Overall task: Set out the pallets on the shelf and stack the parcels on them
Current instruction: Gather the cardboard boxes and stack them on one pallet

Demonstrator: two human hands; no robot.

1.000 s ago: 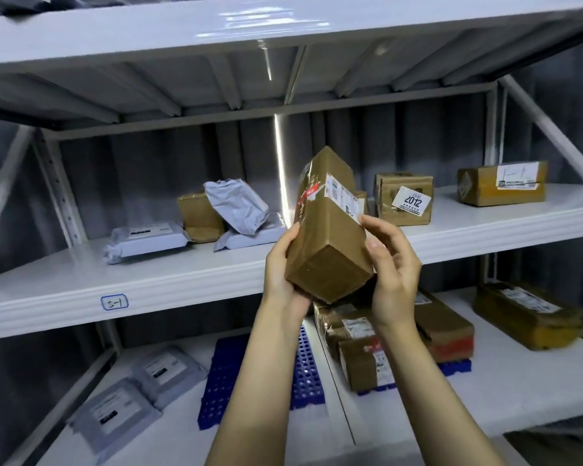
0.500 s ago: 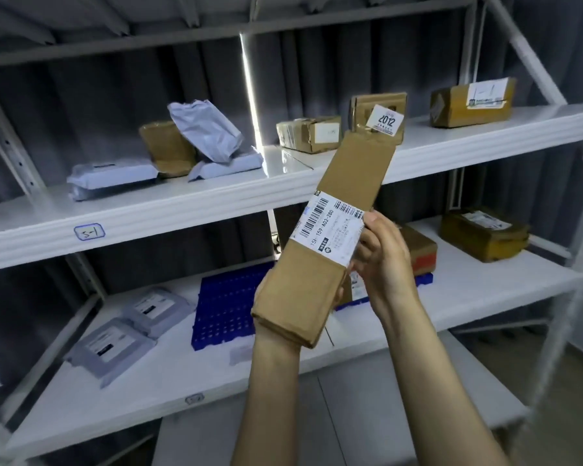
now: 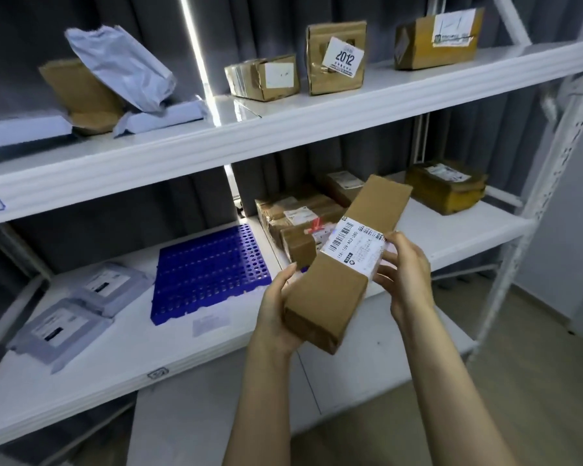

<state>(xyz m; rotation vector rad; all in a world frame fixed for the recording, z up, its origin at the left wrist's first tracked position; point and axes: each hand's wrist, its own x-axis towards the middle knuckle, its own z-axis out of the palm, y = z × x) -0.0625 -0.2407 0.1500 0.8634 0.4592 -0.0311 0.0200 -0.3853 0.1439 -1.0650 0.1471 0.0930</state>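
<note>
I hold a long brown cardboard parcel with a white barcode label in both hands, tilted, in front of the lower shelf. My left hand grips its near lower end. My right hand pinches its right edge by the label. A blue perforated pallet lies bare on the lower shelf, left of my hands. Behind the held parcel, several brown boxes are stacked; what they rest on is hidden.
The upper shelf carries brown boxes, one tagged 2012, and grey mailer bags. Two grey mailers lie at the lower shelf's left. A yellow-brown box sits at its right. A white upright bounds the right side.
My view has dropped from the upper shelf to the lower one. Both hands brought the parcel down and to the right, nearer the stacked boxes.
</note>
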